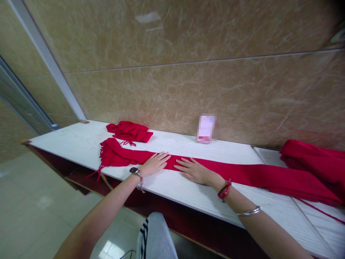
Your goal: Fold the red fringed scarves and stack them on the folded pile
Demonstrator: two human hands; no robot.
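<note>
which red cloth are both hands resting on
The long strip under the left hand and right hand; the crumpled bundle by the wall and the heap at far right are untouched.

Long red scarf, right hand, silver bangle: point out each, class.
Long red scarf (238,174), head view: its flat middle stretch.
Right hand (196,171), head view: its back.
Silver bangle (249,213), head view: its band.

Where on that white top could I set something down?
The left end of the white top is mostly bare, left of the crumpled red cloth. So is the strip between the long red scarf and the wall, either side of the blurred upright object. It's crowded on the right, under heaped red cloth, and mid-scarf, where the left fingers and right fingers rest.
</note>
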